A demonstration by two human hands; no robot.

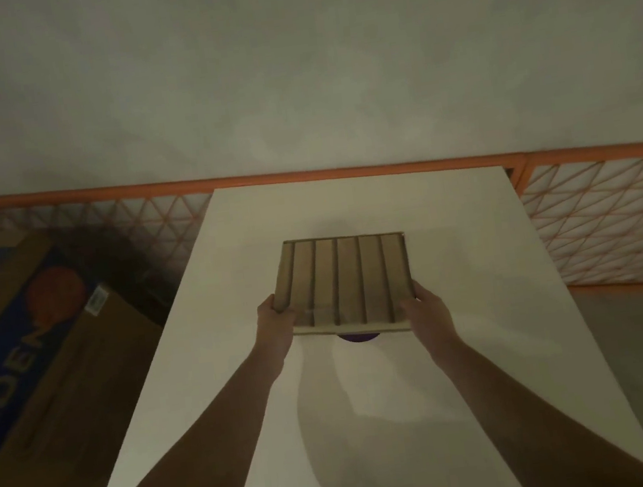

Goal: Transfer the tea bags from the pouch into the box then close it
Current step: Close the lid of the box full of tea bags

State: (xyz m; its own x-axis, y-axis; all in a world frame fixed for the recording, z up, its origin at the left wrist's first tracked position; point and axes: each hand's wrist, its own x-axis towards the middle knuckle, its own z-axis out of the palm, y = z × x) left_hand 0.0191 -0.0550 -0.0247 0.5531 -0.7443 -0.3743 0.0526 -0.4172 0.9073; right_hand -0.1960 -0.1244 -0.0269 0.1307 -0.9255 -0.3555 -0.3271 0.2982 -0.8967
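We think this is a plain room in a home, maybe used for storing things. We see a white table [376,420] in the middle, a big cardboard box [33,363] on the floor at the left, and an orange mesh fence [611,221] along a bare wall [288,63].

Both my bare forearms reach forward, roughly parallel and well apart. My left hand [277,322] curls its fingers around the near left corner of a box [345,281]; my right hand [427,313] grips its near right corner.
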